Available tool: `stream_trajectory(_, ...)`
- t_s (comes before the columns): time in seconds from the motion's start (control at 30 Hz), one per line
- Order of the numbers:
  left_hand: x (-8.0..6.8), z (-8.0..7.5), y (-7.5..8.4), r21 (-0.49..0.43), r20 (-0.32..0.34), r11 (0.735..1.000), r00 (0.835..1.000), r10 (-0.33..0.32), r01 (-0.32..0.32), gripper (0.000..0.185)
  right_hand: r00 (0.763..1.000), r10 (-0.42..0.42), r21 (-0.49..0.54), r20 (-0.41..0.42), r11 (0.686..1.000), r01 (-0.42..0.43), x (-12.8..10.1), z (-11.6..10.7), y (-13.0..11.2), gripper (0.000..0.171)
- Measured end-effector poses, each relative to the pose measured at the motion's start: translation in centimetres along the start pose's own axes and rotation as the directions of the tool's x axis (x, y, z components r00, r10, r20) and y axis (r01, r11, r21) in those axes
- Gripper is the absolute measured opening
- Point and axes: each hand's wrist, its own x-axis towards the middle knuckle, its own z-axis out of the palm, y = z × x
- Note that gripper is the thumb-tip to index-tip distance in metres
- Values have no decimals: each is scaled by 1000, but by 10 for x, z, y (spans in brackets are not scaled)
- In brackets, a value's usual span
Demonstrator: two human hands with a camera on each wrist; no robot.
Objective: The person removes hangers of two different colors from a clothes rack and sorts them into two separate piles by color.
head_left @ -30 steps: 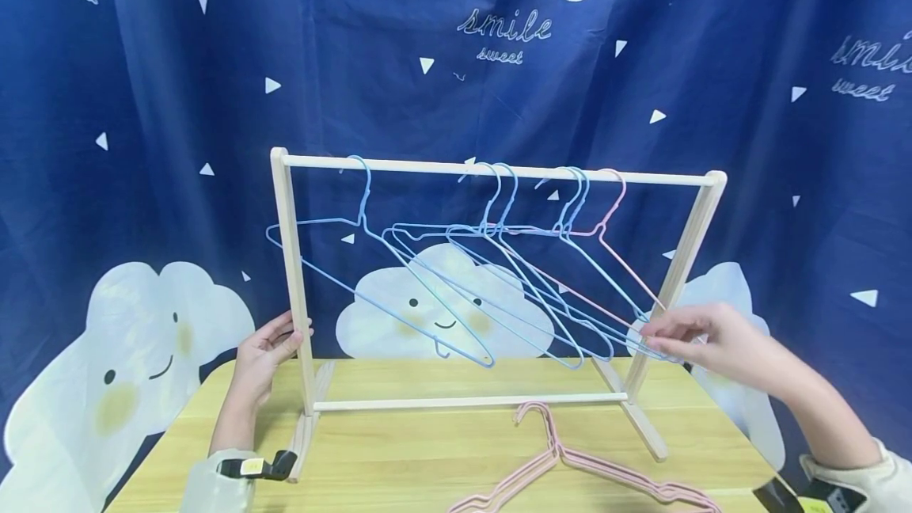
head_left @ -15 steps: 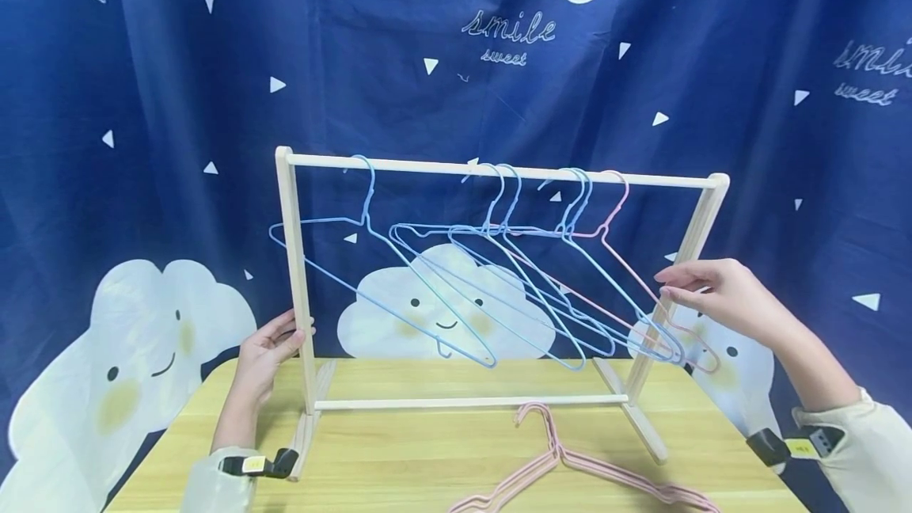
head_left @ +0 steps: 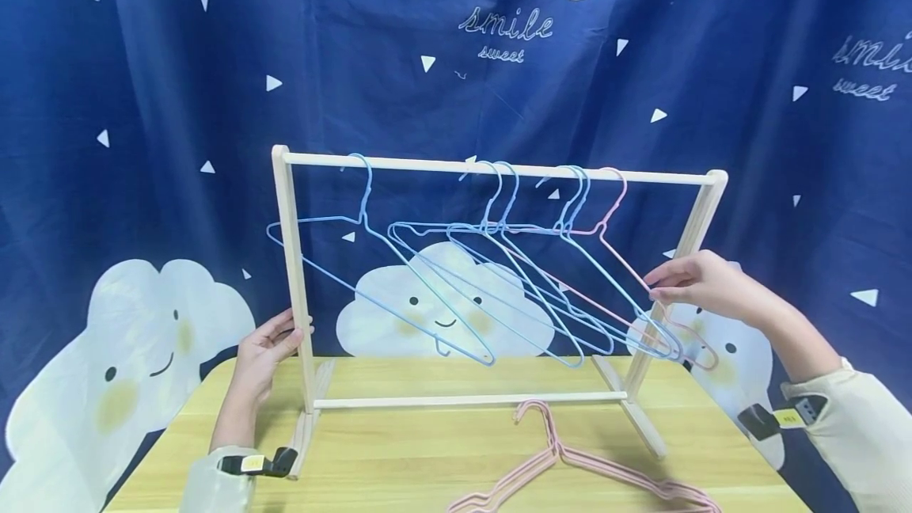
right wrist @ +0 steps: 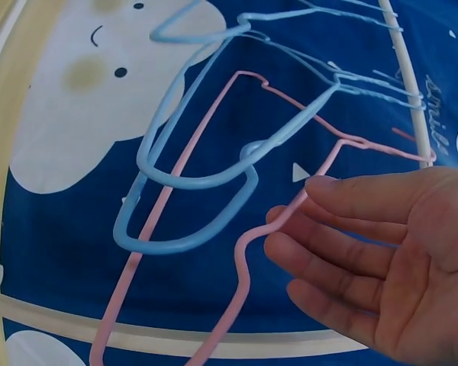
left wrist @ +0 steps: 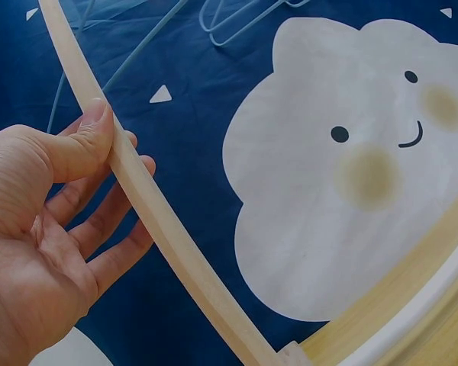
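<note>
My left hand [head_left: 262, 359] grips the left post [head_left: 293, 260] of a small wooden hanging rack, thumb in front and fingers behind; the left wrist view shows the same hold on the post [left wrist: 156, 202]. My right hand [head_left: 708, 287] pinches the sloping shoulder of a pink hanger [head_left: 625, 263] near the right post. In the right wrist view, this pink hanger [right wrist: 244, 271] runs between thumb and fingertips. Its hook hangs on the top rail [head_left: 427, 166], rightmost in the row. Several blue hangers [right wrist: 187, 183] hang to its left, their lower ends overlapping.
A few pink hangers [head_left: 554, 443] lie stacked on the wooden table [head_left: 399, 457] in front of the rack. The rack's lower bar [head_left: 463, 401] spans between its feet. Behind hangs a dark blue curtain [head_left: 399, 109] with white clouds.
My right hand has risen from the pink hanger's lower right end, come off it, then moved left onto its shoulder. The left hand stays on the post.
</note>
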Motion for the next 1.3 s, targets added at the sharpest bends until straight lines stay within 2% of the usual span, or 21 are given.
stream_trajectory(0.43, 1, 1, -1, 14, -5, 1000, 1000, 0, 0, 35, 999, 51, 43, 12, 998, -51, 7, 7, -5, 16)
stream_trajectory(0.67, 1, 1, -1, 16, 3, 1000, 1000, 11, -11, 36, 996, 84, 72, 5, 994, -84, 6, 8, -5, 15)
stream_trajectory(0.87, 1, 0, -1, 21, 6, 1000, 1000, 1, -1, 36, 990, 119, 117, -70, 987, -110, 1, 8, -6, 19)
stream_trajectory(1.03, 1, 0, -1, 3, 22, 1000, 1000, 13, -13, 37, 974, 165, 100, -154, 983, -151, -4, 6, -9, 21)
stream_trajectory(1.3, -1, -1, 0, 16, 9, 1000, 1000, 3, -3, 36, 952, 201, 97, -229, 978, -183, -10, 4, -10, 26)
